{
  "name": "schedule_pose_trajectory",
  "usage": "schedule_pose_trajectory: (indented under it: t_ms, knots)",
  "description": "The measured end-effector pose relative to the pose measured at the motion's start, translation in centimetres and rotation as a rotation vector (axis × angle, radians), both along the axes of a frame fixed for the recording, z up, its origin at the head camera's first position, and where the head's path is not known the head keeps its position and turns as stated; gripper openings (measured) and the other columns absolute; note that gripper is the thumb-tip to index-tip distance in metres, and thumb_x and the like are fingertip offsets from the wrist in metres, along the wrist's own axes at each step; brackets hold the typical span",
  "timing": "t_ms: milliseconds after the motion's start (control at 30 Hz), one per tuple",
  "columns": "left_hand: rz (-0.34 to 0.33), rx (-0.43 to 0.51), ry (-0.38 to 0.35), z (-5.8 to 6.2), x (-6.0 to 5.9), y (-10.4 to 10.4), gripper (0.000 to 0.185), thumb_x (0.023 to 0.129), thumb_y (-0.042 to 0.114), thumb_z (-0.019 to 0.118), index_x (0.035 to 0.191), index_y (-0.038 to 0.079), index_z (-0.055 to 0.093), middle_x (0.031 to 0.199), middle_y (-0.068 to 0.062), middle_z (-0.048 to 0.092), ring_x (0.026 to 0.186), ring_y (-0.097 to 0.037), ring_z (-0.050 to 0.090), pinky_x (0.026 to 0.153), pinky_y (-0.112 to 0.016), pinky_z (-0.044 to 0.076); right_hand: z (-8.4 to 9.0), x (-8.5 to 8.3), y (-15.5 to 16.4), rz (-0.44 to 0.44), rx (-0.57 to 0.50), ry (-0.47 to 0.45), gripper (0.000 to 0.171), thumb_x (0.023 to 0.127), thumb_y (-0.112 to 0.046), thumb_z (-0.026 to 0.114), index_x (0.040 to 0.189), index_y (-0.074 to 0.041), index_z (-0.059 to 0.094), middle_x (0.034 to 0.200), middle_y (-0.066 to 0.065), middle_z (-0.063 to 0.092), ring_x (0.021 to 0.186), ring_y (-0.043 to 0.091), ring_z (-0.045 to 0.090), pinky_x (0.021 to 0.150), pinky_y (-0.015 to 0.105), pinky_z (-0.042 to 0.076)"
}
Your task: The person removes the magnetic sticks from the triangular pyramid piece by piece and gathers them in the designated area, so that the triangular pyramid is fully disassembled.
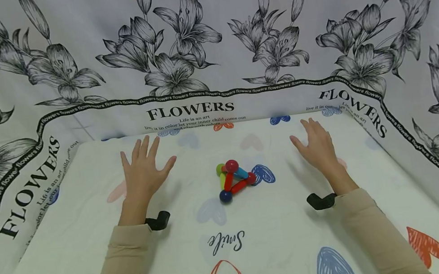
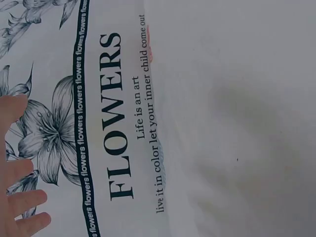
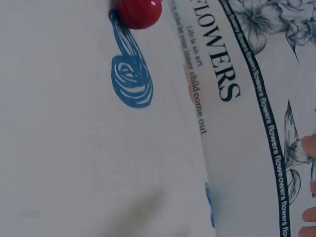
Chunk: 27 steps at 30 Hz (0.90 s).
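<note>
Nearest the person, two beige sleeves (image 1: 117,270) reach over the worktop (image 1: 94,250), which is covered with a white cloth printed with hearts and the word "Smile". A dark strap sits at each wrist. Beyond the word "Smile" stands the ball-and-rod toy (image 1: 234,179): coloured rods joined at balls into a small pyramid, with a blue ball at its near corner, a red ball at its right corner, a green one at its left and a pink-red ball on top. The left hand (image 1: 142,175) lies flat on the cloth to the left of the toy, well apart from it, its grip released and fingers spread straight. The right hand (image 1: 318,148) lies to the right of the toy, also well apart, fingers straight and relaxed, holding nothing. Behind the toy hangs the flower-printed backdrop (image 1: 193,45) lettered "FLOWERS".
</note>
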<state>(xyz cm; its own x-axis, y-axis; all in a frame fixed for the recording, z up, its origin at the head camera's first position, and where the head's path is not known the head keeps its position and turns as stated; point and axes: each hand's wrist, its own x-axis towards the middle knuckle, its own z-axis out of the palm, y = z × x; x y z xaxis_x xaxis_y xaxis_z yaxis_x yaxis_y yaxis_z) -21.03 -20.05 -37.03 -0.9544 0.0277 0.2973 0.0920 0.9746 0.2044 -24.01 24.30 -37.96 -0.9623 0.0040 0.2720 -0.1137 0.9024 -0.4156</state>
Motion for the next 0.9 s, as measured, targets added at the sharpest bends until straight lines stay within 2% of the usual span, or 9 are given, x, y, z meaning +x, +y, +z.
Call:
schedule_pose_trajectory:
  t_ms: [200, 300, 400, 567, 767, 900]
  knots:
    - [-0.112, 0.093, 0.127, -0.1, 0.9, 1.1, 0.063, 0.092, 0.043, 0.057, 0.145, 0.012, 0.042, 0.151, -0.017, 0.042, 0.141, -0.036, 0.038, 0.116, -0.064, 0.024, 0.0, 1.0, -1.0, 0.08, -0.09, 0.02, 0.062, 0.097, -0.034, 0.054, 0.146, 0.0, 0.035, 0.154, 0.026, 0.033, 0.142, 0.045, 0.03, 0.116, 0.061, 0.026]
    - [-0.203, 0.175, 0.206, -0.2, 1.2, 1.6, 0.055, 0.092, 0.031, 0.062, 0.139, 0.007, 0.05, 0.144, -0.018, 0.051, 0.134, -0.036, 0.047, 0.114, -0.06, 0.032, 0.0, 1.5, -1.5, 0.118, -0.118, 0.026, 0.06, 0.097, -0.031, 0.055, 0.144, 0.001, 0.037, 0.151, 0.026, 0.037, 0.141, 0.044, 0.033, 0.116, 0.059, 0.029]
    - [-0.295, 0.262, 0.247, -0.3, 1.5, 2.2, 0.048, 0.091, 0.022, 0.065, 0.134, 0.003, 0.055, 0.137, -0.018, 0.058, 0.128, -0.036, 0.053, 0.11, -0.054, 0.039, 0.0, 2.0, -2.0, 0.146, -0.149, 0.032, 0.057, 0.096, -0.028, 0.057, 0.142, 0.002, 0.04, 0.148, 0.025, 0.042, 0.139, 0.043, 0.038, 0.114, 0.058, 0.033]
    - [-0.373, 0.382, 0.204, -0.4, 2.1, 3.1, 0.044, 0.091, 0.017, 0.065, 0.132, 0.004, 0.057, 0.134, -0.017, 0.06, 0.128, -0.034, 0.054, 0.109, -0.049, 0.043, -0.3, 2.6, -2.7, 0.2, -0.202, 0.058, 0.053, 0.095, -0.022, 0.059, 0.139, 0.003, 0.044, 0.142, 0.025, 0.049, 0.133, 0.042, 0.046, 0.11, 0.056, 0.04]
    - [-0.416, 0.534, 0.138, -0.9, 2.3, 4.1, 0.038, 0.091, 0.016, 0.066, 0.126, 0.005, 0.062, 0.129, -0.015, 0.065, 0.125, -0.031, 0.058, 0.107, -0.046, 0.046, -0.7, 3.0, -3.7, 0.274, -0.252, 0.093, 0.044, 0.092, -0.014, 0.063, 0.131, 0.005, 0.052, 0.132, 0.025, 0.058, 0.121, 0.04, 0.056, 0.102, 0.052, 0.048]
    - [-0.442, 0.608, 0.086, -1.0, 2.5, 4.9, 0.037, 0.089, 0.016, 0.068, 0.124, 0.006, 0.063, 0.126, -0.013, 0.067, 0.124, -0.03, 0.059, 0.107, -0.046, 0.047, -0.9, 3.3, -4.3, 0.301, -0.289, 0.081, 0.039, 0.091, -0.011, 0.065, 0.124, 0.005, 0.057, 0.126, 0.024, 0.063, 0.116, 0.038, 0.061, 0.099, 0.051, 0.051]
